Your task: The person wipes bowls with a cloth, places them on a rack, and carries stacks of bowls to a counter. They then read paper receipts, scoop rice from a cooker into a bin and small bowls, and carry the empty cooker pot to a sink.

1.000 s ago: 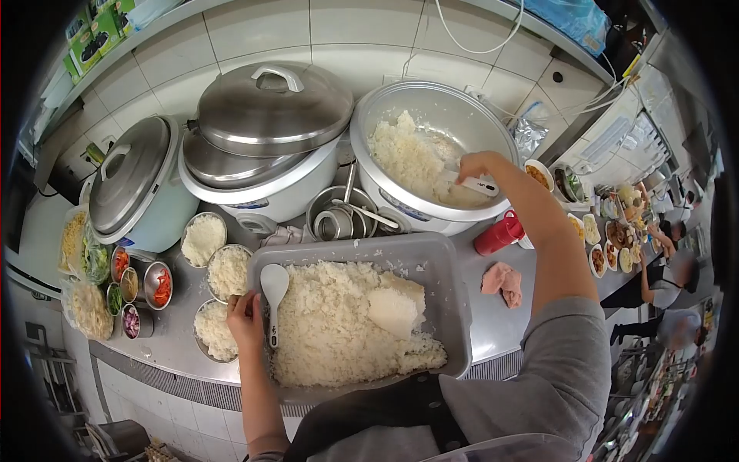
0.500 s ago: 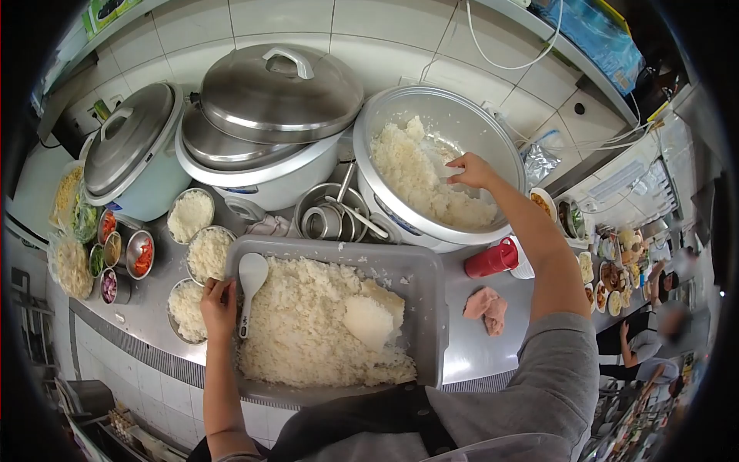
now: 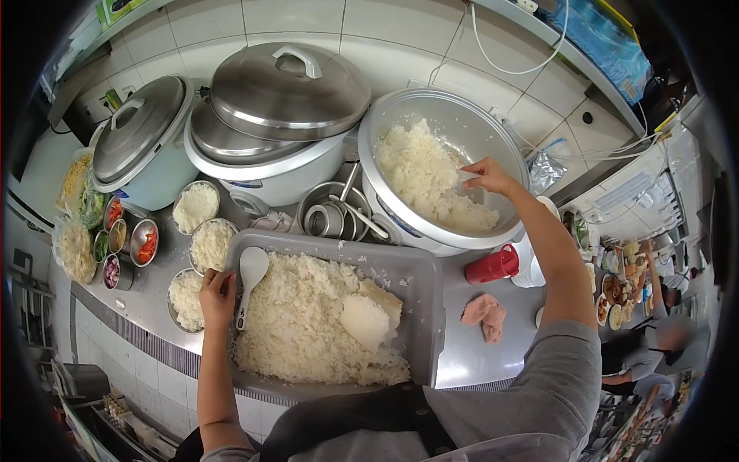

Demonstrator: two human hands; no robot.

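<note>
Reaching into the open rice cooker pot (image 3: 493, 135), my right hand (image 3: 486, 175) hovers over the cooked rice (image 3: 423, 173) with fingers curled. Whether they pinch a tool I cannot tell; the thin white shape at the fingertips is too indistinct. My left hand (image 3: 218, 296) is closed on the left rim of the grey tray (image 3: 428, 308), thumb just beside the handle of a white rice paddle (image 3: 251, 273) lying on that rim.

All positions below are relative to the grey tray.
- Inside: a wide layer of rice, with one smooth moulded lump right of centre. The near edge is cut off by my dark apron.
- Behind right: the open pot, rice heaped against its left wall.
- Behind left: a lidded cooker (image 3: 277, 115), a second lid stacked on it.
- Far left: another lidded cooker (image 3: 142, 146); contents hidden.
- Left: three steel bowls (image 3: 209, 245) of rice, then small cups of chopped items, hard to identify.
- Right: a red cup (image 3: 493, 264) and a pink cloth (image 3: 483, 314).
- Far right: another person, blurred.
</note>
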